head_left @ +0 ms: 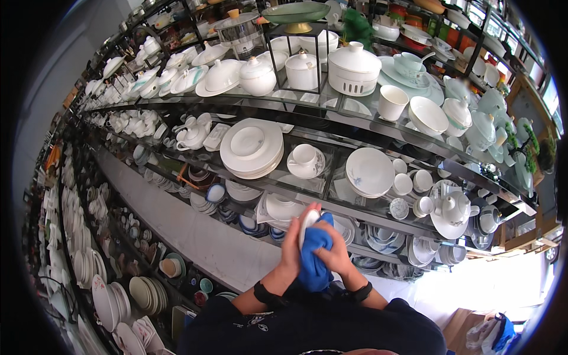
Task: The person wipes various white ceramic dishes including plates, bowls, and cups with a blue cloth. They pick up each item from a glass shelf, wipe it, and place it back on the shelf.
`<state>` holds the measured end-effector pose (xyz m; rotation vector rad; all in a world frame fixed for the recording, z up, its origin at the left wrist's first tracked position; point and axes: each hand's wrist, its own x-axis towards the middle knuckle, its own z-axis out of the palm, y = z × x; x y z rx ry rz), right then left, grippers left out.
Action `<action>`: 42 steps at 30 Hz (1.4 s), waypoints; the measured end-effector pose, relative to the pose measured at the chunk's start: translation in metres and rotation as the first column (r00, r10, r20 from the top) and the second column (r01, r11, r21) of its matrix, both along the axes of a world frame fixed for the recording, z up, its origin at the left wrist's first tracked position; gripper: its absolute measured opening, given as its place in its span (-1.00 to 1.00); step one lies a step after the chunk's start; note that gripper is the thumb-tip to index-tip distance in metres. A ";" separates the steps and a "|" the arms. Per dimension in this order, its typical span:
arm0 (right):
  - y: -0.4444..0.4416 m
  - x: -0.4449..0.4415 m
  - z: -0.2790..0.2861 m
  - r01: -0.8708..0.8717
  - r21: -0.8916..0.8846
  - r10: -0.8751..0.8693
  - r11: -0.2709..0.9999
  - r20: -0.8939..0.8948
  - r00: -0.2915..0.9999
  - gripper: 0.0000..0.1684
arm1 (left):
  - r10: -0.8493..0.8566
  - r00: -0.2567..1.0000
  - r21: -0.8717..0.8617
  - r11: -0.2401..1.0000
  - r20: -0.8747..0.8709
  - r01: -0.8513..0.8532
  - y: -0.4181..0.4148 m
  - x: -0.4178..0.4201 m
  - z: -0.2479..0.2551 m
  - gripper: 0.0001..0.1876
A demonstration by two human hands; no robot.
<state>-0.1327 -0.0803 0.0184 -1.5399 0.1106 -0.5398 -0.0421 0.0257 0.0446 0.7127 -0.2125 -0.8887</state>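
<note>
My left hand (290, 244) holds a small white saucer or dish (307, 224), tilted on edge, its palm behind it. A blue cloth (316, 257) is bunched in my right hand (333, 248) and pressed to the dish's other face. Both hands are close together in front of my chest. Beyond them on the glass shelf stand a white cup (304, 155) on a patterned saucer (318, 165), a stack of white plates (276, 153) and some shallow white bowls (370, 171).
Above, a shelf carries a lidded white pot (354, 66), a sugar bowl (257, 77) and a green footed dish (295, 13) on a black stand. A teapot (456, 207) stands at right. More shelved plates (144, 295) line the left, across a narrow aisle (199, 230).
</note>
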 end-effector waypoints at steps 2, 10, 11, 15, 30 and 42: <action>0.009 0.000 0.000 0.215 0.098 -0.213 0.972 -0.035 0.976 -0.46 | -0.024 0.935 0.079 0.997 0.354 -0.004 -0.001 -0.012 -0.008 -0.21; 0.016 0.022 0.006 0.582 0.128 -0.584 0.803 -0.030 0.811 -0.41 | 0.012 0.845 0.062 0.997 0.534 -0.053 0.001 -0.018 0.016 -0.10; 0.014 0.021 0.006 0.549 0.048 -0.549 0.835 0.002 0.836 -0.45 | 0.028 0.835 0.050 0.996 0.550 -0.067 0.001 -0.021 0.021 -0.09; 0.018 0.015 0.000 0.385 -0.217 -0.355 0.897 0.167 0.920 -0.32 | 0.143 0.801 0.033 0.979 0.581 -0.199 0.002 -0.019 0.022 -0.19; 0.013 0.035 0.039 0.428 -0.112 -0.401 0.897 0.202 0.893 -0.53 | 0.216 0.623 -0.050 0.961 0.752 -0.272 -0.001 -0.014 0.025 0.04; 0.026 0.010 0.027 0.226 -0.181 -0.197 0.957 0.164 0.967 -0.47 | 0.205 0.731 -0.039 0.971 0.650 -0.238 0.000 0.016 0.032 -0.01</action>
